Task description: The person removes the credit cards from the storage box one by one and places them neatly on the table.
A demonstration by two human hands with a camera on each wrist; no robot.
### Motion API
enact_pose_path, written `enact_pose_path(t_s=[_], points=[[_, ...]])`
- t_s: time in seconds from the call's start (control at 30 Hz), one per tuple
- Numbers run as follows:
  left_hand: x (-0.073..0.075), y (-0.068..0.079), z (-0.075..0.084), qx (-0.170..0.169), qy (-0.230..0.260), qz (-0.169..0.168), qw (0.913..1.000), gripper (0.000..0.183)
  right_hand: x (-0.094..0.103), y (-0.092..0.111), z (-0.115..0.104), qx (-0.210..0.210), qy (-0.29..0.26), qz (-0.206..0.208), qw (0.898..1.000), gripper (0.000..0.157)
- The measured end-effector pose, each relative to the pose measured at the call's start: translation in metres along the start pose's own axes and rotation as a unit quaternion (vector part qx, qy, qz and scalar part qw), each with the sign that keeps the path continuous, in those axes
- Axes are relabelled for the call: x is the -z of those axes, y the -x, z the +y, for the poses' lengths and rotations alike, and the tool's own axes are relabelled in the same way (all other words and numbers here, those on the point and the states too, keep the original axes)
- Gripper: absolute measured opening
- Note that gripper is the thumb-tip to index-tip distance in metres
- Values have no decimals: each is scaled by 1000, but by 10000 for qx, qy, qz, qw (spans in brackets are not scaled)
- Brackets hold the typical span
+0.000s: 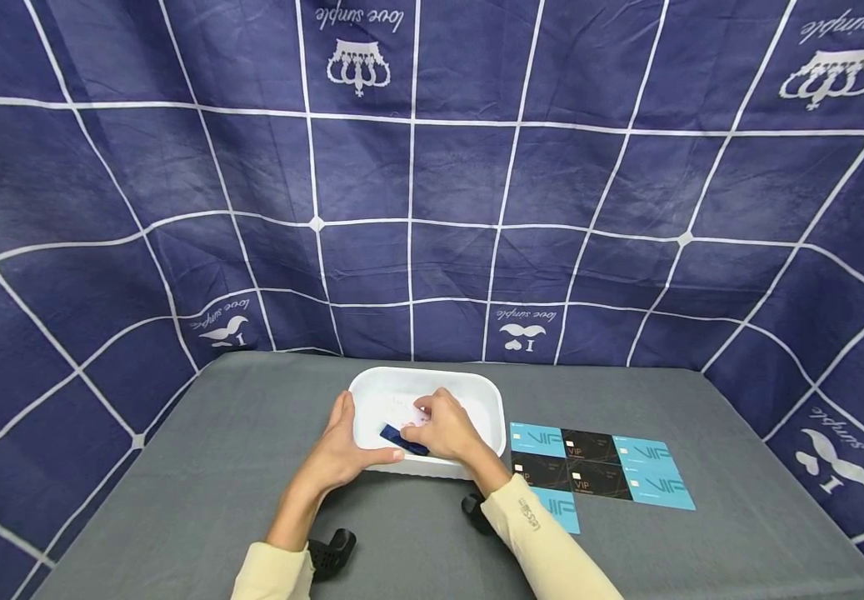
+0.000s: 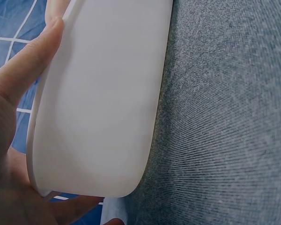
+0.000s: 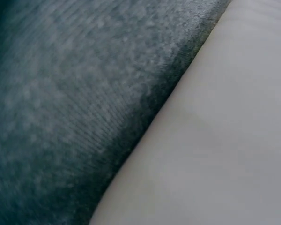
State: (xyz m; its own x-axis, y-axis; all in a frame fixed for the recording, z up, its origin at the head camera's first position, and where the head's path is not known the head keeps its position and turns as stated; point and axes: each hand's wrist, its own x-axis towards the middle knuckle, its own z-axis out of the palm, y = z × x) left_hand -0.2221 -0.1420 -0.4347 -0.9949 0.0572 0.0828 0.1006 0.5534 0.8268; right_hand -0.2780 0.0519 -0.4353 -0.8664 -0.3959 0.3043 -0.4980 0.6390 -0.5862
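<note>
A white plastic tray (image 1: 427,468) stands on the grey table. My left hand (image 1: 337,446) grips its near left corner. The thumb lies on the front rim and the fingers wrap the left end, as the left wrist view also shows beside the tray wall (image 2: 98,103). Inside the tray my right hand (image 1: 446,427) has its thumb and index finger bent over a pale pinkish card-like piece (image 1: 400,410); whether they pinch it is unclear. A dark blue flat piece (image 1: 402,440) lies by the thumb. Only tray wall (image 3: 215,140) and cloth show in the right wrist view.
Right of the tray, several turquoise cards (image 1: 656,487) and black cards (image 1: 600,480) marked VIP lie edge to edge in rows. Black devices (image 1: 332,553) sit at both wrists. A blue curtain (image 1: 446,175) with white lines hangs behind the grey table (image 1: 267,417).
</note>
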Motion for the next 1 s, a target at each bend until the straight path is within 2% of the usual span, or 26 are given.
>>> enact_pose_path(t_s=[0.13,0.27,0.53,0.7,0.9,1.0], points=[[-1,-2,-1,0,-23,-29,10000,135,3,1,0,237,1,1,9997,43],[3,-2,0,-19,8,-44,10000,133,8,0,-7,577,265,-22,9980,47],[3,-4,1,108,-26,-166,9998,135,36,3,-20,733,333,-341,9962,47],[4,-6,2,153,36,-190,9997,136,54,12,-23,1055,504,-581,9914,45],[4,-6,1,-5,145,-153,9998,133,67,29,-20,1472,627,-815,9837,42],[3,-6,1,-49,189,-129,9997,132,73,39,-17,1545,693,-916,9813,39]])
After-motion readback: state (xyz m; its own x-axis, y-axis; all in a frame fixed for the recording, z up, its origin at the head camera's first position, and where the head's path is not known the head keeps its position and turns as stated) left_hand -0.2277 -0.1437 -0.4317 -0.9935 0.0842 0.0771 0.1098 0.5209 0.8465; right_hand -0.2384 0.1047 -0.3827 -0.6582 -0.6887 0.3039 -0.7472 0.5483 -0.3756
